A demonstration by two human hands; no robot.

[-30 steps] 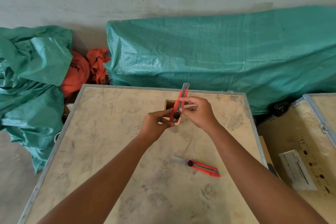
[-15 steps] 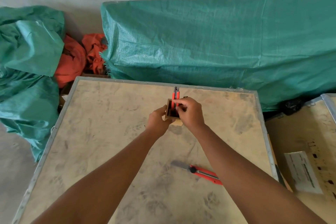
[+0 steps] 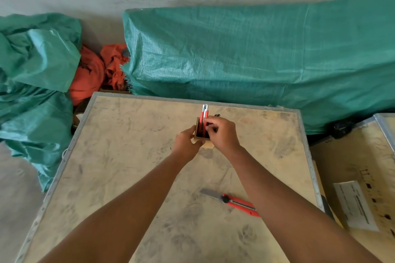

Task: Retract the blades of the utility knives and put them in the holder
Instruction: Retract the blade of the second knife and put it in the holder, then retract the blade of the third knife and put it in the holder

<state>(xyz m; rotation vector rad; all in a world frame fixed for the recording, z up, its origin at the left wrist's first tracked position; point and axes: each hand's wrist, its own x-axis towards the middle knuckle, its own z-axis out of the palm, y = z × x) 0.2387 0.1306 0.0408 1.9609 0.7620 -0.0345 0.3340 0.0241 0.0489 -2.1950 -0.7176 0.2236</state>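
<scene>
head view: right hand (image 3: 222, 133) grip is pinched on the red knives (image 3: 204, 115) standing upright in the wooden holder (image 3: 197, 127), seating them. left hand (image 3: 185, 141) grip clamps the holder's near-left side, probably to stop it tipping. second utility knife (image 3: 235, 200) lies on the tabletop (image 3: 119, 156) well below the grip, blade out, not yet done. versus a second ago: the knife was held above the holder; now it is inside.

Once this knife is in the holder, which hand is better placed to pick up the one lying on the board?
Probably the right hand. The loose knife, blade out, lies directly beside the right forearm, while the left hand braces the wooden holder and would have to cross over.
</scene>
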